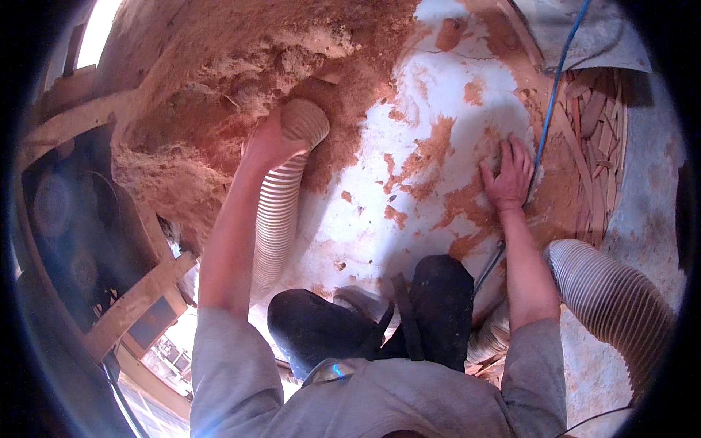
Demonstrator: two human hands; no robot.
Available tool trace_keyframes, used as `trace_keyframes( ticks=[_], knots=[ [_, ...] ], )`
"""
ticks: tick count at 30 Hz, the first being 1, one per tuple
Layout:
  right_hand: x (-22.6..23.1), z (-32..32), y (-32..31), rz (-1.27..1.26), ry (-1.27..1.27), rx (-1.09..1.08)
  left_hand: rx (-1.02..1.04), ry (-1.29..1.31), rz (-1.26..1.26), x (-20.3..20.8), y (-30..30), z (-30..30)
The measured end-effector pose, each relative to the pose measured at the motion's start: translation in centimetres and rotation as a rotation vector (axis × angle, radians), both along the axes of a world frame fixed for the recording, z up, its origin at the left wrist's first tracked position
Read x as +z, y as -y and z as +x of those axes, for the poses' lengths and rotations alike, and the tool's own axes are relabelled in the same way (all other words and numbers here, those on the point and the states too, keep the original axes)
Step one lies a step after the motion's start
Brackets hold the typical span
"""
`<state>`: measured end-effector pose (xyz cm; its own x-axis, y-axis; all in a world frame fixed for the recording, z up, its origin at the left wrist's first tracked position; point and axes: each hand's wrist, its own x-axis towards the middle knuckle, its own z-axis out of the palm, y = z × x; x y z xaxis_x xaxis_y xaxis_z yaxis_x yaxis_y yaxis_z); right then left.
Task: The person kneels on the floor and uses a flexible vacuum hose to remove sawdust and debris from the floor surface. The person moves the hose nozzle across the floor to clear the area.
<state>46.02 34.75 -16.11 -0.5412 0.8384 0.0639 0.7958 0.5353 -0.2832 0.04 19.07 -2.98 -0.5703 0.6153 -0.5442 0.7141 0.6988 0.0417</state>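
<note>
My left hand is wrapped round a pale ribbed flexible hose close to its far end. The mouth of that hose is up against a large heap of reddish-brown sawdust. From my grip the hose runs back toward my knees, along my left forearm. My right hand has its fingers spread on the whitish floor, among thin patches of sawdust. Close beside its fingers passes a blue cable.
Thin wood strips lie piled at the right. A thick ribbed duct curves past my right elbow. At the left stands a wooden frame with a dark panel. My bent knees are between my arms.
</note>
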Motion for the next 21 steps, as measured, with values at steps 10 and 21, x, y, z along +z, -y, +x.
trace_keyframes(
  ticks=[10, 21],
  knots=[
    [-0.3, 0.4, 0.1, 0.003, 0.057, -0.012, -0.397, -0.043, -0.32, 3.7, -2.9, 4.9],
    [-1.0, 1.0, 0.0, 0.018, 0.042, 0.007, -0.019, -0.098, -0.401, 2.6, 2.4, 7.3]
  ],
)
